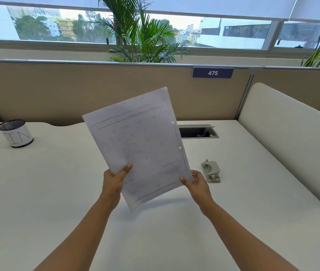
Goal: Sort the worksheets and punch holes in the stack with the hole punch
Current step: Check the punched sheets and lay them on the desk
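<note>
The white desk [155, 241] carries a grey hole punch [210, 171] just right of where the hands grip, a mesh pen cup [15, 133] far off to the left and beyond, and a recessed cable opening [198, 131] beyond the grip, slightly right.

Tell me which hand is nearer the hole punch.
Right. The right hand holds the worksheets just beside the hole punch; the left hand holds their far edge.
</note>
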A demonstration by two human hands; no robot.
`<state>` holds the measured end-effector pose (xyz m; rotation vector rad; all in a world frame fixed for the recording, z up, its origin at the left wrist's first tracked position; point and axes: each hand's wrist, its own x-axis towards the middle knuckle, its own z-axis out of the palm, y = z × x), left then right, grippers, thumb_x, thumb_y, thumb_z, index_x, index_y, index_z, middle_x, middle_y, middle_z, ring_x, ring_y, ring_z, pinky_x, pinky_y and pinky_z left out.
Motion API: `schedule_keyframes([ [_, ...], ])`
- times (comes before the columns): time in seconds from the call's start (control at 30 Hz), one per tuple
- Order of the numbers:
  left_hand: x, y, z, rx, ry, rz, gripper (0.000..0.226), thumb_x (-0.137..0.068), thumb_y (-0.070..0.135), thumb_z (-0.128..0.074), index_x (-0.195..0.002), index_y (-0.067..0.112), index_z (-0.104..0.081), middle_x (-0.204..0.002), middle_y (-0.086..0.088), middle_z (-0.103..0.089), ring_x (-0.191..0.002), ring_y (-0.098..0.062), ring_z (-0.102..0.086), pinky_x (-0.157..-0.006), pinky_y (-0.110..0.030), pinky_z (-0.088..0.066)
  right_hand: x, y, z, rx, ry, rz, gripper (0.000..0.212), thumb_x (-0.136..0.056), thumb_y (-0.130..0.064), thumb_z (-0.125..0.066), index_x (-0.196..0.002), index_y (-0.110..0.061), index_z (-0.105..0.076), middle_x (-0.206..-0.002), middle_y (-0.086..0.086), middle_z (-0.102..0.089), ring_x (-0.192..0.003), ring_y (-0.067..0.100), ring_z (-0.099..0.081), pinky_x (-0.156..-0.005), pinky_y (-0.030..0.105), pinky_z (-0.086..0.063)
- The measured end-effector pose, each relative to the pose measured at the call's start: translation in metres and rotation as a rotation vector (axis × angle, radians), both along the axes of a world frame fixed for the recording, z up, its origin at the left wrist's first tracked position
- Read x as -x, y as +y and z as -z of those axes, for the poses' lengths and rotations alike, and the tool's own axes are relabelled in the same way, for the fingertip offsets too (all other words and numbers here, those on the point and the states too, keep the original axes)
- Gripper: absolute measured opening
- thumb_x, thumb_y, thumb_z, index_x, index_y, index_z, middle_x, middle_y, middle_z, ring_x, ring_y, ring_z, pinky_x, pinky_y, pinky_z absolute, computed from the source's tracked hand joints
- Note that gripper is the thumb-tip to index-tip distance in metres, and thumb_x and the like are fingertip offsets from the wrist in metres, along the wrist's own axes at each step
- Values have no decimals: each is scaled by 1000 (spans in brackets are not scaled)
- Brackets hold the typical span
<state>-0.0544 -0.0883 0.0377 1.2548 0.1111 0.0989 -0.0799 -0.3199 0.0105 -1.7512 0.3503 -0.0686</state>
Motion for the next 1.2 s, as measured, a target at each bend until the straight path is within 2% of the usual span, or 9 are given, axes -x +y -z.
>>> schedule_keyframes([
  [0.2,2,-13,-3,210,27,-78,33,-85,10,-59,-117,8,-55,-104,0,-64,-95,-19,-61,-81,-35,-54,4,16,-8,-366,175,-205,57,-86,-33,-60,-134,-9,-39,-132,10,-53,-112,23,-56,-95,36,-45],
  [0.33,4,-25,-2,334,76,-102,34,-86,14,-59,-120,13,-54,-103,2,-64,-93,-17,-61,-65,-29,-58,-3,30,-9,-679,143,-154,49,-87,-20,-61,-131,-8,-42,-124,12,-60,-100,25,-63,-91,37,-51],
  [0.43,6,-31,-2,368,85,-104,25,-86,14,-59,-110,17,-58,-100,4,-64,-90,-16,-61,-59,-27,-57,-4,35,-11,-770,102,-135,34,-90,-12,-56,-123,-7,-50,-112,8,-65,-92,22,-64,-81,32,-56],
  [0.63,8,-35,4,394,145,-118,19,-84,10,-60,-101,18,-61,-100,1,-65,-90,-18,-61,-64,-30,-59,-5,38,-16,-702,55,-47,24,-88,-1,-55,-110,-10,-55,-98,6,-66,-85,20,-63,-60,22,-58],
  [0.83,6,-17,7,396,213,-211,19,-82,-2,-61,-89,16,-61,-95,0,-63,-83,-14,-61,-57,-21,-57,-7,26,-21,-550,92,-38,24,-86,5,-55,-107,-7,-55,-92,5,-66,-81,19,-64,-57,22,-58],
  [0.93,-1,6,11,409,260,-273,15,-84,1,-60,-87,16,-60,-102,-5,-62,-81,-15,-60,-51,-21,-56,-8,12,-24,-523,186,-75,30,-86,8,-54,-115,0,-54,-101,12,-66,-80,20,-63,-56,23,-58],
  [1.0,-5,25,13,418,281,-242,5,-87,13,-58,-92,13,-60,-107,-9,-62,-82,-17,-60,-52,-23,-57,-10,2,-25,-485,259,-86,33,-86,9,-53,-119,4,-52,-114,19,-62,-79,21,-62,-52,22,-58],
  [1.07,-6,41,12,456,293,-137,32,-91,36,-50,-103,7,-58,-95,-10,-70,-80,-21,-65,-52,-26,-58,-11,-8,-25,-441,324,-97,35,-86,11,-52,-121,7,-50,-112,20,-61,-77,21,-61,-48,22,-56],
  [1.2,-7,70,10,383,450,-12,69,-82,67,-40,-93,2,-60,-66,-12,-73,-57,-25,-70,-48,-31,-57,-13,-26,-24,-339,412,-137,34,-86,10,-52,-120,7,-50,-88,11,-63,-76,21,-61,-53,25,-57],
])
